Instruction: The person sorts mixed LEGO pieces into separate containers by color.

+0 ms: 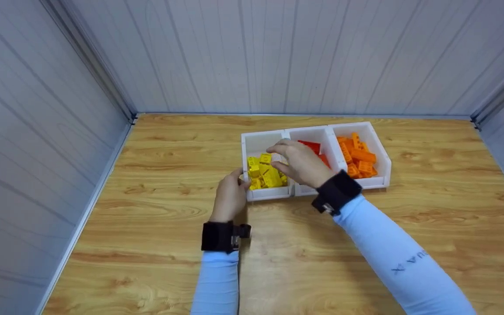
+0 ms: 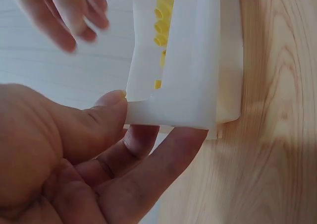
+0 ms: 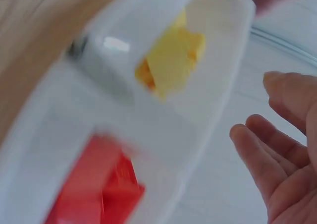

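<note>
My left hand (image 1: 229, 197) pinches the side wall of the left white bin (image 1: 269, 194) between thumb and fingers, seen close up in the left wrist view. Yellow toy bricks (image 1: 272, 177) lie inside that bin. Above the bins hovers my right hand (image 1: 301, 161), its fingers loosely bent and apart; the right wrist view shows nothing between them. Partly hidden beneath it are red bricks (image 1: 310, 146) in the middle bin (image 1: 306, 132).
The right-hand bin (image 1: 363, 183) adjoins the middle one and contains several orange bricks (image 1: 362, 155). All the bins stand in a row on a wooden table (image 1: 169, 175). Pale panels (image 1: 252, 57) enclose the table at the back and both sides.
</note>
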`<move>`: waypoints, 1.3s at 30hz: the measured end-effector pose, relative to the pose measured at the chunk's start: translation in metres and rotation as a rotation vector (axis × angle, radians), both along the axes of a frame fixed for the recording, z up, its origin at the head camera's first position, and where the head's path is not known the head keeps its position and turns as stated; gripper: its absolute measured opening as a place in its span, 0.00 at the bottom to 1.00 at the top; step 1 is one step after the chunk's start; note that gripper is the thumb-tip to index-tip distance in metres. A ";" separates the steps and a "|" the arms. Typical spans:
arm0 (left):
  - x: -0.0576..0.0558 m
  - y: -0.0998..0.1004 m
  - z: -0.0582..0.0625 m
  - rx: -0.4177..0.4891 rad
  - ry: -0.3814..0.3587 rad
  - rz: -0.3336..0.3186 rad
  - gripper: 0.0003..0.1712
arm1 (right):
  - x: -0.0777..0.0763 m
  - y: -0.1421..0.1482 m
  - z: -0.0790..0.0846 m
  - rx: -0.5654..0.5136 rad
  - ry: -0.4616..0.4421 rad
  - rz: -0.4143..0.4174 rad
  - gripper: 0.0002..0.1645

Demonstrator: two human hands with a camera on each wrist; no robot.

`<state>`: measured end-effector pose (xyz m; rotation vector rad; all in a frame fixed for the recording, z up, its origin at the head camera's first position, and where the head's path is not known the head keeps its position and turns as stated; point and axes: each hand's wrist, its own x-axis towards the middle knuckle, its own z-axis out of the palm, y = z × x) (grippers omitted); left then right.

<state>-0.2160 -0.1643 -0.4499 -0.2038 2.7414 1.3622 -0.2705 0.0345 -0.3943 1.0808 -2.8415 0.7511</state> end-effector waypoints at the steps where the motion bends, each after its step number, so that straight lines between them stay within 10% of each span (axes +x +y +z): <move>1: 0.000 0.000 0.000 -0.001 0.000 0.002 0.26 | 0.002 0.008 0.004 0.002 0.022 0.001 0.21; 19: 0.003 -0.004 0.002 -0.001 0.032 -0.004 0.26 | 0.078 0.164 0.042 0.043 0.184 -0.104 0.14; 39: 0.002 0.002 0.001 0.004 0.024 0.007 0.25 | 0.155 0.242 -0.045 0.137 -0.287 -0.376 0.21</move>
